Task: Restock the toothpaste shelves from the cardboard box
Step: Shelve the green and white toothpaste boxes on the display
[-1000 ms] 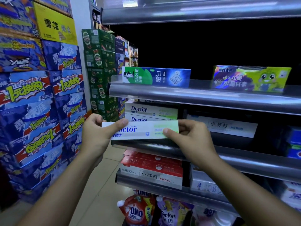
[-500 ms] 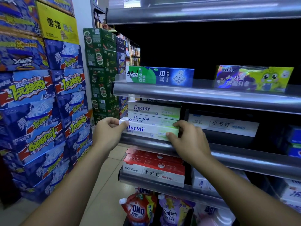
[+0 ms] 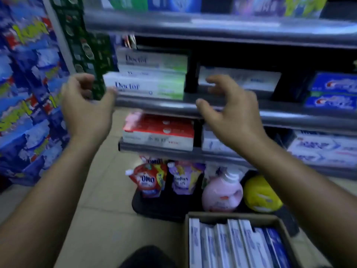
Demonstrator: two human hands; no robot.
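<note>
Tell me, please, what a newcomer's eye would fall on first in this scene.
The left hand and the right hand hang empty before the middle shelf, on either side of a white-and-green Doctor toothpaste box at its edge. At the lower right, an open cardboard box holds upright toothpaste cartons. Stacked blue cases fill the left side.

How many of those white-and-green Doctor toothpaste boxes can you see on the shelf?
3, at the left end of the middle shelf: the top box, the middle box, mostly covered, and the front box. Others may be hidden behind.
</note>
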